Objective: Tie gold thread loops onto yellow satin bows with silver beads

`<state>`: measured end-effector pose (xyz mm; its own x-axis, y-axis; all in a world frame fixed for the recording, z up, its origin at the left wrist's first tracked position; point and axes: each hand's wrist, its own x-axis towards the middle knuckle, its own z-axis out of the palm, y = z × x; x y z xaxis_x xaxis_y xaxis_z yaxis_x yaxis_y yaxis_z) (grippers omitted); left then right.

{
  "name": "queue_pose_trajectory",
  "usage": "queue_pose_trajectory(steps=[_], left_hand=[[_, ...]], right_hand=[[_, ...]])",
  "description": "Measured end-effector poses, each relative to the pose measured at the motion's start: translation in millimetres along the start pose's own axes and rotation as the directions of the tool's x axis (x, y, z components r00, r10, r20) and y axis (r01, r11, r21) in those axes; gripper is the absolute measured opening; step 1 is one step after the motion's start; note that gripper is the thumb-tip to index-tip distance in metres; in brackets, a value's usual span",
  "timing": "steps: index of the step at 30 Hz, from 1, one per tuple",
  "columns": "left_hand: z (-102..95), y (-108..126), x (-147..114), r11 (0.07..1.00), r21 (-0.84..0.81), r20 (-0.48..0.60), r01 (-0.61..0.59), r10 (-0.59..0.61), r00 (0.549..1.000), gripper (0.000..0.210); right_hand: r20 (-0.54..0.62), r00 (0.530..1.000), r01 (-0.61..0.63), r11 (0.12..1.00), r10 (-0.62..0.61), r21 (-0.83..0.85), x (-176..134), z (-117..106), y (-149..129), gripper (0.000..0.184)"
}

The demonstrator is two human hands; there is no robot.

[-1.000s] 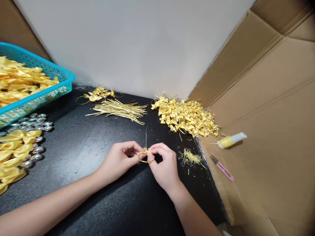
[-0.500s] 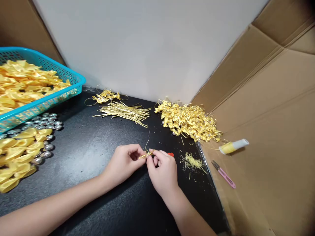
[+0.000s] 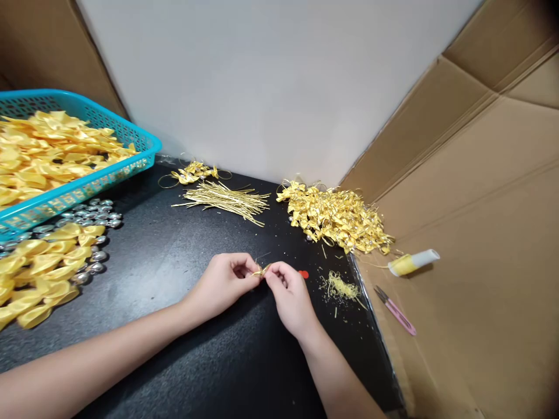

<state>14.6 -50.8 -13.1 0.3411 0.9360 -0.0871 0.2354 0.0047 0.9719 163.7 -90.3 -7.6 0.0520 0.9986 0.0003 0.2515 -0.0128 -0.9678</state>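
Observation:
My left hand (image 3: 229, 279) and my right hand (image 3: 289, 291) meet fingertip to fingertip over the black table. Between them they pinch a small gold cord (image 3: 261, 272), mostly covered by the fingers. A thin loose end juts out behind the left fingertips. Beyond the hands lies a bundle of straight gold cords (image 3: 231, 201). To its right is a heap of finished-looking yellow bows (image 3: 336, 215) with gold loops and silver beads. A small red piece (image 3: 304, 274) rests just right of my right hand.
A blue basket (image 3: 152, 145) of yellow ribbon bows stands at left, with silver beads (image 3: 98, 256) and loose bows (image 3: 48, 267) before it. At right are thread scraps (image 3: 343, 286), pink-handled thread snips (image 3: 396, 311) and a yellow thread spool (image 3: 413, 263). Cardboard (image 3: 480, 233) borders the right side.
The thin end that stood up above the fingers now lies lower and shorter. My right hand has turned slightly at the pinch. The view has shifted a little to the left.

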Motion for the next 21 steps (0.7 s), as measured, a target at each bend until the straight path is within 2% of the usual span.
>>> queue_pose_trajectory(steps=[4,6,13,17,19,21], left_hand=[[-0.6,-0.3,1.7,0.998,-0.054,-0.005,0.030,-0.031,1.000,0.017],[-0.9,-0.3,2.0,0.997,-0.067,-0.005,0.040,-0.040,0.999,0.018],[-3.4,0.9,4.1,0.994,-0.097,0.064,0.053,-0.046,0.997,0.019],[-4.0,0.8,4.5,0.997,-0.067,0.113,0.049,-0.041,0.993,0.021],[-4.1,1.6,4.8,0.996,-0.069,0.115,0.054,-0.046,0.992,0.023],[-4.6,3.6,5.5,0.991,-0.105,0.115,0.077,-0.065,0.991,0.022]], right_hand=[[-0.061,0.995,0.066,0.989,-0.074,-0.135,0.1,-5.2,-2.3,0.004],[-0.081,0.988,0.112,0.966,-0.134,-0.235,0.2,-7.1,-3.6,0.010],[0.009,0.970,0.234,0.916,-0.244,-0.326,0.7,-11.1,-2.0,0.009],[0.042,0.935,0.319,0.786,-0.352,-0.530,0.1,-12.1,1.5,0.013],[0.061,0.918,0.355,0.740,-0.393,-0.572,-0.2,-11.5,2.2,0.014],[0.038,0.919,0.352,0.774,-0.392,-0.526,-0.3,-10.5,1.7,0.015]])
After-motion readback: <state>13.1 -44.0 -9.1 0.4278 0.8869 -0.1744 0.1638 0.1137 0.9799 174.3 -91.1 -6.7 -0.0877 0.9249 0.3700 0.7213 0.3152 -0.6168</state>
